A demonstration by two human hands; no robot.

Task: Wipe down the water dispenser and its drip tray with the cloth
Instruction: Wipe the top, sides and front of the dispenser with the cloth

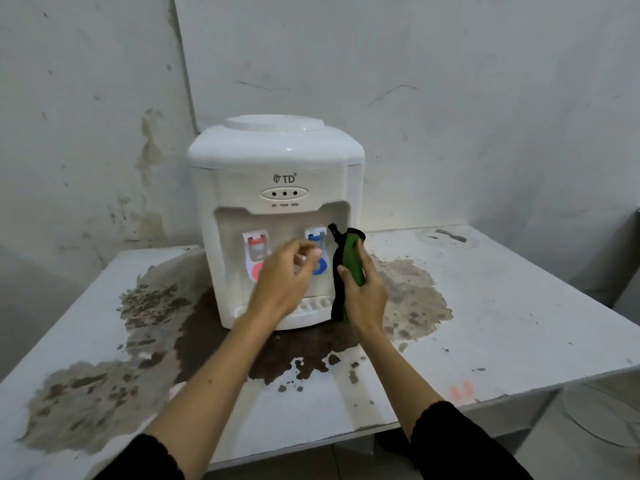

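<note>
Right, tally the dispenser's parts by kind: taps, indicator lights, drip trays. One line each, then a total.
Taps: 2, the red tap and the blue tap
Indicator lights: 3, in the oval panel
Drip trays: 1, the drip tray at the base, partly behind the left hand
Total: 6

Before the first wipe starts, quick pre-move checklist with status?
1. Cloth in hand: ok, right hand holds the green and black cloth, grip curled round it.
2. Left hand free: ok, holds nothing, fingers loosely curled in front of the blue tap.
3. Water dispenser upright on the table: ok.
4. Drip tray reachable: cannot tell, partly hidden behind both hands.
5. Cloth touching the dispenser: cannot tell.
6. Table dry: not ok, dark stains spread around the base.
</note>
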